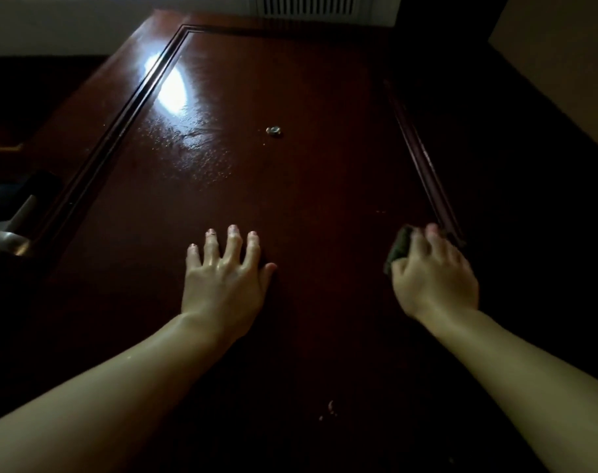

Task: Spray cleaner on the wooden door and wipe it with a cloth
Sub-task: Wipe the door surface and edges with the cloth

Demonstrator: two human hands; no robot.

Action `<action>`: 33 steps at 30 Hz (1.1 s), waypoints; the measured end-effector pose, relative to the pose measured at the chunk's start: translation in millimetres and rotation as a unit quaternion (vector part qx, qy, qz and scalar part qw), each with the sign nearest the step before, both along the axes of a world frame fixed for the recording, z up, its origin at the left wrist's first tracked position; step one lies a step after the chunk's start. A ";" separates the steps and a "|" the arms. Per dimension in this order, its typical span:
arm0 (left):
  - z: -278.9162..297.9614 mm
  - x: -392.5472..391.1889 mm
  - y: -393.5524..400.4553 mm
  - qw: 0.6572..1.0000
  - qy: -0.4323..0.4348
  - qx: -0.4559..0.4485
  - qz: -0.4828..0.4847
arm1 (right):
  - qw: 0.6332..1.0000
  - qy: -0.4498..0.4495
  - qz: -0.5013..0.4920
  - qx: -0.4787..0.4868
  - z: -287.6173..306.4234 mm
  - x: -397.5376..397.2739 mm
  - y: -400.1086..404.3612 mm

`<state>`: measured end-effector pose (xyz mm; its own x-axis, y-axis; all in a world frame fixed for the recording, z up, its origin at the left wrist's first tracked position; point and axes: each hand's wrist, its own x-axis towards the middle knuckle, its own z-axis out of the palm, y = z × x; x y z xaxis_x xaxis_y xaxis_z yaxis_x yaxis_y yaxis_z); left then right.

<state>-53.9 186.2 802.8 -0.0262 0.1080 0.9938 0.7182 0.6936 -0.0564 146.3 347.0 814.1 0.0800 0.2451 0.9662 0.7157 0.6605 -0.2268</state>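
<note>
The dark red wooden door (290,186) fills the view, seen from close up and looking upward along it. The left hand (222,278) is pressed flat against the middle of the door panel, fingers spread wide, nothing held in it. The right hand (434,271) is closed around a dark green cloth (398,249), which is bunched in the fingers and held against the door near the right edge of the raised panel, just beside the moulding (423,158) that runs up that side. Only a small part of the cloth is seen, at the thumb side of the hand.

Up on the door, a bright patch of reflected light (169,88) is caught near the upper left corner of the panel, and fine droplets (202,158) are seen scattered across the glossy surface below it. A small metal peephole (273,131) is set in the centre of the panel, well above both hands. At the left edge of the door, a metal lever handle (4,240) is partly in view. A white vent grille (308,3) is seen above the door's top edge.
</note>
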 end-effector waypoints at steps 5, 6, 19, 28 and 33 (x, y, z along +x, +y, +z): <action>7.4 44.8 50.3 0.999 0.019 -0.018 -0.034 | 0.999 -0.021 -0.023 0.016 -30.2 8.2 4.4; 9.4 48.7 55.4 0.999 0.025 -0.019 -0.035 | 0.998 -0.052 -0.016 0.044 -34.4 2.8 -0.5; 13.6 45.0 55.6 0.998 0.048 -0.011 -0.041 | 0.992 -0.093 0.035 0.076 74.7 -0.2 9.5; 11.3 43.1 55.0 0.998 0.053 -0.013 -0.044 | 0.993 -0.070 0.005 0.096 -87.7 39.8 42.4; 8.8 42.3 53.4 0.997 0.056 -0.027 -0.039 | 0.989 -0.122 -0.010 0.080 -51.4 56.9 50.5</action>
<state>-11.5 239.6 811.6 0.0961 0.1581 0.9827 0.7572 0.6292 -0.1752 203.1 397.6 762.8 -0.1567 0.0881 0.9837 0.7496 0.6592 0.0604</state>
